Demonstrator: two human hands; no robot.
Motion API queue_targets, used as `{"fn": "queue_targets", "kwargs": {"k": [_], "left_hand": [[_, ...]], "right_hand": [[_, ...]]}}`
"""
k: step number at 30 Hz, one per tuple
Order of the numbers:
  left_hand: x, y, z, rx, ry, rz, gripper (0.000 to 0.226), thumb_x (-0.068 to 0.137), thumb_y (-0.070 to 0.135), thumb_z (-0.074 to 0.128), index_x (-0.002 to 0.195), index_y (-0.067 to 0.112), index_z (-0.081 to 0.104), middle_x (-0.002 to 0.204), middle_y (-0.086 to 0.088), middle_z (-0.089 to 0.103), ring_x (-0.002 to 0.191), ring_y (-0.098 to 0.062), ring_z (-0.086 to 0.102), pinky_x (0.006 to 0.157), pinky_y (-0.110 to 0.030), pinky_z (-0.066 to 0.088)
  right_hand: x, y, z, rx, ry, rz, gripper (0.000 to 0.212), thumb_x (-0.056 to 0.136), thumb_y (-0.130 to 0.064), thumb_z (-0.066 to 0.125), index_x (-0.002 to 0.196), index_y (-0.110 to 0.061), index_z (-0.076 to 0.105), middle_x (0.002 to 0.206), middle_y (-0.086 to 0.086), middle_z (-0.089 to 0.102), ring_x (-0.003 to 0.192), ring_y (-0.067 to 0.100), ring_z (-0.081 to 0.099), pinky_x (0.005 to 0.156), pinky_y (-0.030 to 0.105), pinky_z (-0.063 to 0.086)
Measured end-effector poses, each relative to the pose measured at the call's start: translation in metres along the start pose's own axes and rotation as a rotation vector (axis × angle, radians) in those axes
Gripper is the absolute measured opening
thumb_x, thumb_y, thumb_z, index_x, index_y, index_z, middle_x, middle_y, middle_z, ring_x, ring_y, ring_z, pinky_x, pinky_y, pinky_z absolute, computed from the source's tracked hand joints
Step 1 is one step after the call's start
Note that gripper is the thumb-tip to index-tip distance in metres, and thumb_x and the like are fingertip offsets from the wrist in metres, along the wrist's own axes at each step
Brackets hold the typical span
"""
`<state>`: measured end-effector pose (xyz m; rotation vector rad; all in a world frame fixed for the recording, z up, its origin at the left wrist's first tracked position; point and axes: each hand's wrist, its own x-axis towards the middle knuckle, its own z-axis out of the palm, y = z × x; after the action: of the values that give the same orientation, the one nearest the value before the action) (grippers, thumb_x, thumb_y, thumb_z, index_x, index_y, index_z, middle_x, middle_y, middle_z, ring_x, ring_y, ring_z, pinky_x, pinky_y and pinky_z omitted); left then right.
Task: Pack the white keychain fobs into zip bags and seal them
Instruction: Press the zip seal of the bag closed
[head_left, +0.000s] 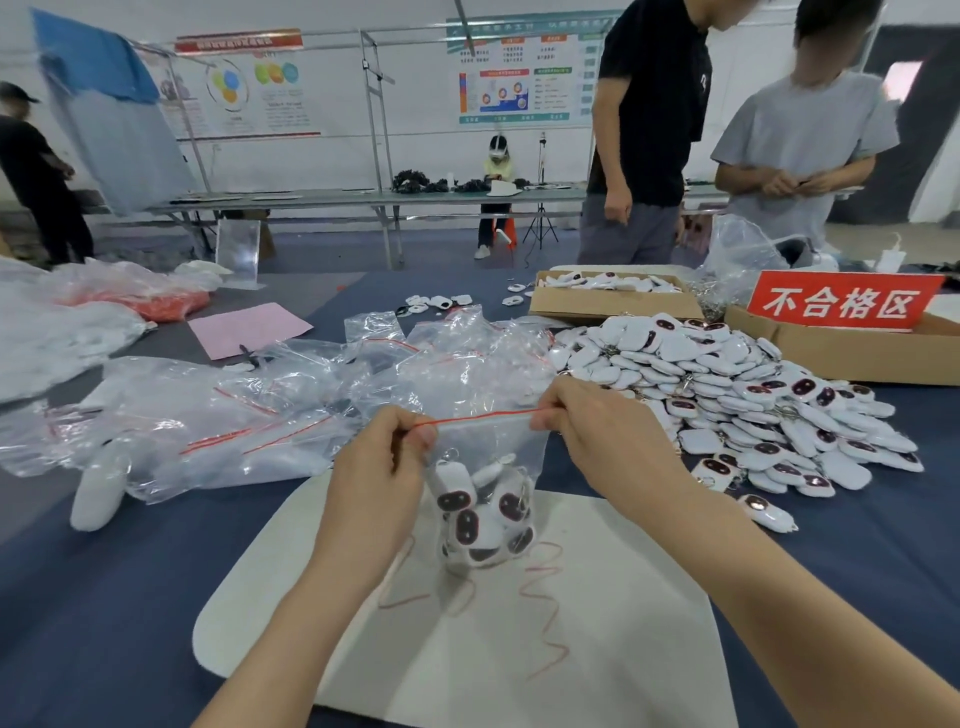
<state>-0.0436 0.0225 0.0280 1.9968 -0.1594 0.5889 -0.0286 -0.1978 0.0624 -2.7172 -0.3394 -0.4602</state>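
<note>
— What fills most of the view?
— A table (104, 597) under a dark blue cloth. A white mat (623, 649) with red squiggles lies on its near part.

— And on the cloth?
— On the right is a heap of white keychain fobs (737, 395), many showing a dark oval face. On the left is a spread of empty zip bags (249, 415) with red seal lines, and a pink sheet (249, 328) lies beyond them.

— Any writing?
— A red sign (844, 301) reads 不合格区 in white. It stands in a cardboard box (857, 358) at the far right. The wall posters are too blurred to read.

— Where is the bag being packed?
— The zip bag (483, 447) hangs above the mat between the person's hands, with several packed fobs (483, 514) bunched at its bottom.

— And the hands?
— The left hand (379, 467) pinches one end of the bag's red seal strip (478, 419), and the right hand (608, 431) pinches the other. The strip is stretched straight between them.
</note>
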Motion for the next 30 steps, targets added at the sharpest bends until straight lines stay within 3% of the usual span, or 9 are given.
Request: {"fn": "queue_targets", "kwargs": {"k": [5, 8, 12, 15, 20, 22, 25, 28, 30], "left_hand": [[0.003, 0.02, 0.02, -0.102, -0.044, 0.002, 0.022, 0.099, 0.018, 0.06, 0.08, 0.027, 0.064, 0.082, 0.021, 0.068, 0.074, -0.008, 0.062, 0.077, -0.034, 0.052], [0.004, 0.035, 0.045, -0.184, -0.107, -0.012, 0.017, 0.099, 0.022, 0.061, 0.084, 0.026, 0.068, 0.083, 0.02, 0.071, 0.078, -0.005, 0.064, 0.081, -0.03, 0.053], [0.003, 0.059, 0.092, -0.295, -0.192, 0.004, 0.019, 0.1, 0.024, 0.061, 0.085, 0.028, 0.07, 0.078, 0.014, 0.073, 0.07, -0.006, 0.065, 0.066, -0.019, 0.052], [-0.004, 0.079, 0.131, -0.393, -0.296, 0.008, 0.016, 0.103, 0.024, 0.056, 0.097, 0.03, 0.07, 0.088, 0.016, 0.073, 0.077, -0.004, 0.068, 0.063, -0.018, 0.055], [-0.026, 0.089, 0.185, -0.457, -0.445, -0.061, 0.019, 0.103, 0.023, 0.054, 0.106, 0.038, 0.066, 0.097, 0.013, 0.073, 0.082, -0.002, 0.07, 0.064, -0.018, 0.056], [-0.033, 0.087, 0.2, -0.446, -0.487, -0.074, 0.019, 0.104, 0.024, 0.053, 0.108, 0.037, 0.066, 0.095, 0.017, 0.073, 0.083, -0.003, 0.07, 0.064, -0.017, 0.056], [-0.038, 0.082, 0.214, -0.431, -0.513, -0.098, 0.02, 0.104, 0.021, 0.052, 0.107, 0.035, 0.066, 0.094, 0.017, 0.073, 0.082, -0.005, 0.07, 0.062, -0.021, 0.056], [-0.038, 0.075, 0.221, -0.402, -0.511, -0.119, 0.023, 0.104, 0.016, 0.052, 0.105, 0.034, 0.066, 0.094, 0.016, 0.074, 0.08, -0.007, 0.07, 0.063, -0.024, 0.055], [-0.037, 0.069, 0.222, -0.383, -0.508, -0.134, 0.023, 0.104, 0.015, 0.052, 0.106, 0.033, 0.067, 0.094, 0.017, 0.074, 0.08, -0.006, 0.071, 0.061, -0.022, 0.055]], "right_hand": [[-0.011, 0.022, -0.017, 0.198, 0.133, 0.07, 0.025, 0.101, -0.014, 0.047, 0.087, -0.034, 0.05, 0.084, -0.022, 0.06, 0.081, 0.008, 0.055, 0.069, 0.032, 0.04], [-0.024, 0.042, -0.033, 0.418, 0.269, 0.121, 0.027, 0.102, -0.022, 0.049, 0.081, -0.039, 0.053, 0.079, -0.028, 0.064, 0.079, -0.005, 0.058, 0.068, 0.015, 0.042], [-0.044, 0.076, -0.055, 0.563, 0.392, 0.175, 0.026, 0.101, -0.014, 0.047, 0.085, -0.033, 0.056, 0.082, -0.032, 0.068, 0.075, -0.009, 0.06, 0.064, 0.005, 0.041], [-0.059, 0.112, -0.075, 0.536, 0.474, 0.259, 0.027, 0.103, -0.01, 0.041, 0.089, -0.029, 0.055, 0.083, -0.021, 0.073, 0.066, -0.003, 0.062, 0.055, 0.011, 0.043], [-0.089, 0.195, -0.117, 0.445, 0.665, 0.561, 0.025, 0.102, -0.015, 0.042, 0.088, -0.028, 0.058, 0.076, -0.018, 0.073, 0.072, 0.005, 0.069, 0.062, 0.031, 0.054], [-0.098, 0.227, -0.136, 0.299, 0.712, 0.648, 0.021, 0.102, -0.02, 0.044, 0.089, -0.028, 0.059, 0.077, -0.015, 0.073, 0.072, 0.008, 0.067, 0.062, 0.032, 0.051], [-0.103, 0.269, -0.163, 0.133, 0.799, 0.812, 0.017, 0.101, -0.024, 0.046, 0.099, -0.024, 0.063, 0.096, 0.0, 0.07, 0.091, 0.027, 0.063, 0.074, 0.036, 0.046], [-0.107, 0.298, -0.177, 0.179, 1.037, 0.969, 0.021, 0.101, -0.026, 0.049, 0.106, -0.016, 0.066, 0.108, 0.004, 0.07, 0.105, 0.029, 0.061, 0.08, 0.034, 0.04], [-0.111, 0.303, -0.168, 0.26, 1.133, 1.023, 0.023, 0.099, -0.029, 0.052, 0.107, -0.012, 0.064, 0.108, 0.006, 0.069, 0.103, 0.026, 0.06, 0.082, 0.032, 0.037]]}}
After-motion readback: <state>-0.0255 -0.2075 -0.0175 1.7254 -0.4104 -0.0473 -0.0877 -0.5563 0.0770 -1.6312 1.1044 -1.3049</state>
